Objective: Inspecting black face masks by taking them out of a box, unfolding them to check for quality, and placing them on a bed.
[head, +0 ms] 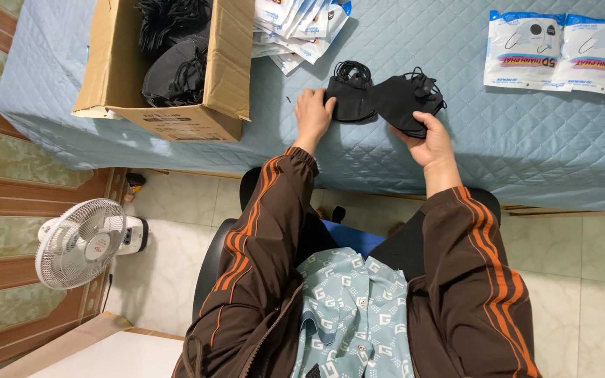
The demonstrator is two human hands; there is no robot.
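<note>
Left hand (pixel 313 112) lies flat, fingers pressing one stack of black masks (pixel 349 94) onto the quilted blue bed cover (pixel 512 140) near its front edge. Right hand (pixel 430 136) grasps a second black stack (pixel 404 101) just beside it, lifted slightly. Cardboard box (pixel 176 105) at left edge, white packets (pixel 561 52) toward right. Risk: tangled ear loops could drag the pressed stack askew
</note>
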